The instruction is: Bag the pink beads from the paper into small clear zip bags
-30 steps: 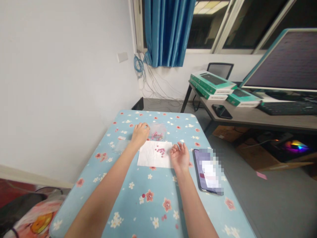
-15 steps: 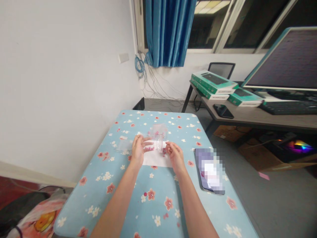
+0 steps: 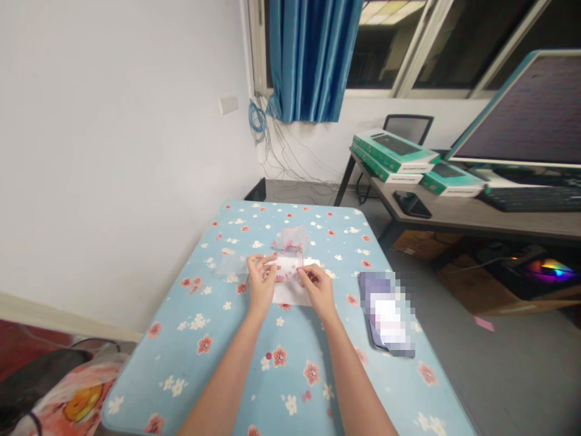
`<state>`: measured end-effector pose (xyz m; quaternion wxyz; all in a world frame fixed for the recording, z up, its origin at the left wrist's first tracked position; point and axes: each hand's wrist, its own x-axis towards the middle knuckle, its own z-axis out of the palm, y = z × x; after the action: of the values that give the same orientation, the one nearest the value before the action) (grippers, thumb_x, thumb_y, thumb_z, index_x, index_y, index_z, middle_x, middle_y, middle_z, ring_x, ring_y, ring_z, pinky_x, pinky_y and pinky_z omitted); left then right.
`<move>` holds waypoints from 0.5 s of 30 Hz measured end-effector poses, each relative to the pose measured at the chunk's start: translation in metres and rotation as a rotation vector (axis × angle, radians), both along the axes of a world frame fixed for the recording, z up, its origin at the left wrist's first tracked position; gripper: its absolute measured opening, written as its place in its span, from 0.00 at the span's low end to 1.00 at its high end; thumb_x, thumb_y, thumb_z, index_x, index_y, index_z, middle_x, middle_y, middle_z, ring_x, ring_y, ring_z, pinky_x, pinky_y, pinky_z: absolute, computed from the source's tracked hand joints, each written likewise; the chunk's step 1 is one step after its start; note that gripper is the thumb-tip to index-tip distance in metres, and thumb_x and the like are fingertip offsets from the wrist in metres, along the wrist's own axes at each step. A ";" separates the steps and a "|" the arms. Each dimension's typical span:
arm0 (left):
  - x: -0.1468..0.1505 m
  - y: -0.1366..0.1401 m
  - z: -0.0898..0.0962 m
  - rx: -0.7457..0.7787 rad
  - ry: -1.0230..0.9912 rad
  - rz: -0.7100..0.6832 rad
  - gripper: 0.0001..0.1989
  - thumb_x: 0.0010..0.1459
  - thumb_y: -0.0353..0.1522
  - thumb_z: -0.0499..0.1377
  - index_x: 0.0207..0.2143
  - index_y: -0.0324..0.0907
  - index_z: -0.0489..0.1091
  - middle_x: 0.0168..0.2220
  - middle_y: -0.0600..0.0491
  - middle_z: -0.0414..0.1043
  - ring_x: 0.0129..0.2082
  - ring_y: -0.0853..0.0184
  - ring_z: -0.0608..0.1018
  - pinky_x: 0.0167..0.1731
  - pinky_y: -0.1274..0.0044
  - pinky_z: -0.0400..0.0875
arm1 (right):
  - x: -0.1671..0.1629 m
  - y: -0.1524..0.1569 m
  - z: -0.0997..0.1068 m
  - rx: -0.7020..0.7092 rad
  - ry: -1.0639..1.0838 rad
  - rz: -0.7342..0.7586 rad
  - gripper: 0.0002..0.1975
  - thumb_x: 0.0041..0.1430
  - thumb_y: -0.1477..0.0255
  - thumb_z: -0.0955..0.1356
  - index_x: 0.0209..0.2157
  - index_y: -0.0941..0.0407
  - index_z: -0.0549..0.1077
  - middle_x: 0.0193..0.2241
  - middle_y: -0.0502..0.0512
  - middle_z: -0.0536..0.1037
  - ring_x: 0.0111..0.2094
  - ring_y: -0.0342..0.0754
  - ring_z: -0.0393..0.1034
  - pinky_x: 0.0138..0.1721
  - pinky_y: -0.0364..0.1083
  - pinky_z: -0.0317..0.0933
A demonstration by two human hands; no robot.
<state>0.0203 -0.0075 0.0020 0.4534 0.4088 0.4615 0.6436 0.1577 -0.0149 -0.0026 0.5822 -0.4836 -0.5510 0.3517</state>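
Note:
A small clear plastic bag [image 3: 290, 264] with a reddish line along its right edge is stretched between my hands, and small pink pieces show in or behind it. My left hand [image 3: 262, 281] grips its left side, fingers bent. On the right edge, my right hand [image 3: 316, 284] pinches with thumb and fingertips. Beneath both hands lies a sheet of white paper [image 3: 293, 295]. Just beyond is another clear bag [image 3: 294, 234] with pink bits along its near edge. One more clear, flat bag [image 3: 229, 264] rests left of my left hand.
A flowered tablecloth [image 3: 204, 375] covers the table. On the right side lies a phone [image 3: 385, 315]. Further right, a desk holds green keyboard boxes [image 3: 394, 151], a black phone [image 3: 412, 204] and a monitor [image 3: 521, 109]. A white wall [image 3: 113, 151] runs along the left.
My right hand has moved left and now pinches the bag's right edge. The bag has turned from upright to lying wider between both hands. My left hand's fingers have curled in.

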 end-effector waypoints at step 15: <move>0.003 -0.007 0.000 0.273 0.583 0.030 0.05 0.52 0.33 0.61 0.32 0.44 0.74 0.42 0.49 0.69 0.46 0.62 0.72 0.45 0.68 0.70 | -0.006 -0.007 0.005 0.070 -0.115 0.028 0.06 0.54 0.66 0.68 0.29 0.50 0.77 0.25 0.50 0.74 0.27 0.45 0.62 0.30 0.44 0.55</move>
<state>0.0238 -0.0141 0.0025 0.2336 0.6263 0.4872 0.5620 0.1513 -0.0219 0.0024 0.5611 -0.4748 -0.6021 0.3118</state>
